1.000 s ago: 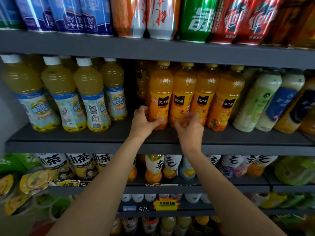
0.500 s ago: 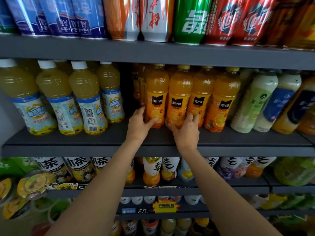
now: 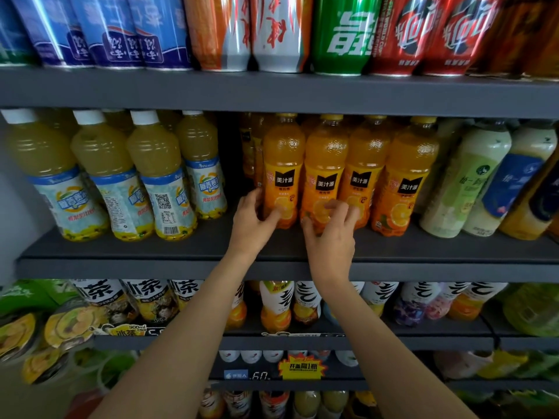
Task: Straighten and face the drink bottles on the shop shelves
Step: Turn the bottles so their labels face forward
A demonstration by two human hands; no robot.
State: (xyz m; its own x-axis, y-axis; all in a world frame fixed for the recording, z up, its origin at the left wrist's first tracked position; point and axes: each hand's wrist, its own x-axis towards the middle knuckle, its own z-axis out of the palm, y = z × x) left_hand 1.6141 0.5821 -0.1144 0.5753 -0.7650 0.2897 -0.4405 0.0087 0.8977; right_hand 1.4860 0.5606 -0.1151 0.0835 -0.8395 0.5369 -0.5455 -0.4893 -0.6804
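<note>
Two orange bottles (image 3: 282,173) gripped, set back from shelf edge (image 3: 181,269).

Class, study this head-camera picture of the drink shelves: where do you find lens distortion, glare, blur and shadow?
Head view: the wide-angle lens makes the outer bottles, such as the pale green-labelled bottle, lean. Glare streaks the shiny red cans on the top shelf. The right hand has softly blurred fingers. The left hand is sharper. Deep shadow lies behind the orange juice bottles with black labels.

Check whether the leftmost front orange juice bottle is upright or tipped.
Upright: the leftmost front orange juice bottle stands on the dark shelf, label forward, left hand gripping its base.
</note>
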